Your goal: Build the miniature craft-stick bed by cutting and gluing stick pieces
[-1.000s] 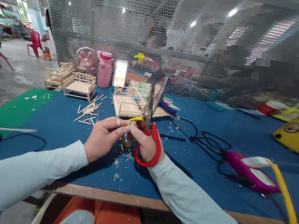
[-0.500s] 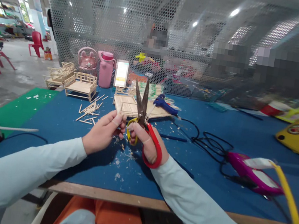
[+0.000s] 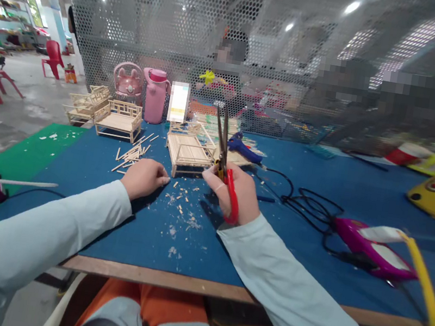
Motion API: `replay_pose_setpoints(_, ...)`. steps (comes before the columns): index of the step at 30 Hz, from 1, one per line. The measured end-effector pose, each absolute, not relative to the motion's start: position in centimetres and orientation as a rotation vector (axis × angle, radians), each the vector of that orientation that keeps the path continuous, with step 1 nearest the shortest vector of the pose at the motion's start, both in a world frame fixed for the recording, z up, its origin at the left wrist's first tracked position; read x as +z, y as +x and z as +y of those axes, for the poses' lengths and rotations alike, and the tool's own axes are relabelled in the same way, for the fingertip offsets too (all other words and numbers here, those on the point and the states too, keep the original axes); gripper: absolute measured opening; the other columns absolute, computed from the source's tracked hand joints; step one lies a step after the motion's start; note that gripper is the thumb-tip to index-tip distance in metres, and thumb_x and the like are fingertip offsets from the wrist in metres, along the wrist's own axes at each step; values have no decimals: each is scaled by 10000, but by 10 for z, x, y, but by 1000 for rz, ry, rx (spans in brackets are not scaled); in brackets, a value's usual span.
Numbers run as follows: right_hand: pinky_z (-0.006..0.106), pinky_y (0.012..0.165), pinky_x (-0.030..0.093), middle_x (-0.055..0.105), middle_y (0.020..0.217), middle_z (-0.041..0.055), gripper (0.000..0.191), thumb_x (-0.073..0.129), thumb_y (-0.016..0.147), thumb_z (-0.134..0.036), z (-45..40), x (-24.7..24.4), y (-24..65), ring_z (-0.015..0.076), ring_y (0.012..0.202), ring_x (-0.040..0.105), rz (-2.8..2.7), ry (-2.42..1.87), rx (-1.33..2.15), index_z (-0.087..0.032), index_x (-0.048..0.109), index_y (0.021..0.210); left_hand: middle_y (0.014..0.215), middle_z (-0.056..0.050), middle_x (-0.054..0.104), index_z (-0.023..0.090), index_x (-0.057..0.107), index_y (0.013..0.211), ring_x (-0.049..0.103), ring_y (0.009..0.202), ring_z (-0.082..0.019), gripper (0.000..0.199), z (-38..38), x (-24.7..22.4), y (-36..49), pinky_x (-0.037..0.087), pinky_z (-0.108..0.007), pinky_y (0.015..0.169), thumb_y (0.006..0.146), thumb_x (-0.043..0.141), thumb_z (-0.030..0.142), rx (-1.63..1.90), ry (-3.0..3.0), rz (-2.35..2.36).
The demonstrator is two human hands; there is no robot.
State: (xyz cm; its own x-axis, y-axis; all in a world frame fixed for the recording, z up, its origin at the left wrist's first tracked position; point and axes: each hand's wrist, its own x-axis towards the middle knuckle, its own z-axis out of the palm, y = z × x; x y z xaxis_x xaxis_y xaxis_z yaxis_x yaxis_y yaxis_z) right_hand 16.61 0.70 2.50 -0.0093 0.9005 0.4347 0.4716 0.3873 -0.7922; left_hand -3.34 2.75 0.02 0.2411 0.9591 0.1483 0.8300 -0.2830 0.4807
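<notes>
My right hand (image 3: 243, 192) is closed on a pair of scissors (image 3: 230, 201) with red and yellow handles, dark blades pointing up and nearly together. Its thumb and fingertips are by the front right corner of a miniature bench made of wooden sticks (image 3: 189, 147); whether they touch it I cannot tell. My left hand (image 3: 143, 179) rests low over the blue table, left of the bench, its fingers curled and pressed together; anything in them is hidden. Loose wooden sticks (image 3: 132, 155) lie just beyond it. Small cut pieces (image 3: 181, 208) are scattered between the hands.
Two finished-looking stick benches, one here (image 3: 119, 121), stand at the back left beside a pink flask (image 3: 156, 97) and a lit screen (image 3: 178, 102). A blue glue gun (image 3: 244, 148) lies behind my right hand, its black cable running toward a purple power strip (image 3: 375, 248). A perforated screen (image 3: 279, 84) stands behind.
My hands have moved apart: the left lowered leftward to the table, the right shifted right with the scissors. The scissor blades have closed together. The bench in front is now less covered.
</notes>
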Motion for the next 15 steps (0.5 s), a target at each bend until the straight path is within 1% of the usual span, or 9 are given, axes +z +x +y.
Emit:
replay_pose_setpoints(2, 269, 573, 389, 520, 573, -23, 174, 616, 636, -334, 6, 24, 165, 126, 548, 464, -1643, -1242, 543, -184, 530, 649, 805, -97, 713, 178, 727, 828, 620, 734, -209, 247, 30, -1, -33, 422, -302, 677, 772, 529, 315, 505, 2298, 1674)
replay_pose_setpoints(5, 271, 575, 387, 519, 568, -21, 174, 611, 631, -334, 6, 25, 165, 128, 550, 467, -1639, -1258, 527, -182, 528, 640, 868, -107, 720, 160, 731, 862, 636, 772, -215, 294, 32, 3, -36, 442, -301, 700, 792, 470, 276, 445, 2258, 1653)
replay_pose_setpoints(8, 271, 570, 384, 519, 558, -23, 177, 611, 635, -339, 5, 27, 166, 127, 545, 465, -1640, -1255, 519, -182, 528, 637, 940, -83, 718, 156, 723, 909, 639, 837, -192, 313, 34, 8, -41, 454, -273, 763, 759, 449, 175, 492, 2158, 1602)
replay_pose_setpoints(10, 271, 570, 385, 519, 555, -25, 173, 611, 639, -335, 5, 27, 166, 126, 543, 466, -1638, -1245, 527, -183, 530, 638, 905, -72, 721, 145, 697, 987, 638, 804, -177, 360, 33, 11, -43, 461, -265, 757, 735, 441, 130, 526, 2110, 1611)
replay_pose_setpoints(12, 271, 574, 388, 523, 556, -25, 165, 612, 642, -327, 4, 27, 165, 127, 548, 470, -1637, -1241, 525, -184, 531, 637, 855, -78, 715, 128, 668, 1045, 628, 754, -180, 381, 31, 14, -42, 466, -280, 725, 730, 453, 135, 582, 2138, 1693)
replay_pose_setpoints(13, 271, 574, 389, 525, 557, -25, 162, 613, 641, -324, 4, 27, 165, 127, 550, 471, -1639, -1243, 520, -184, 531, 636, 848, -83, 708, 129, 667, 1041, 621, 749, -187, 364, 29, 14, -40, 464, -291, 716, 735, 471, 158, 613, 2192, 1731)
replay_pose_setpoints(15, 269, 575, 391, 529, 564, -24, 160, 614, 643, -323, 3, 27, 164, 128, 555, 473, -1646, -1242, 516, -184, 535, 642, 857, -92, 691, 153, 692, 970, 612, 765, -204, 293, 23, 15, -34, 458, -309, 711, 750, 517, 237, 630, 2353, 1750)
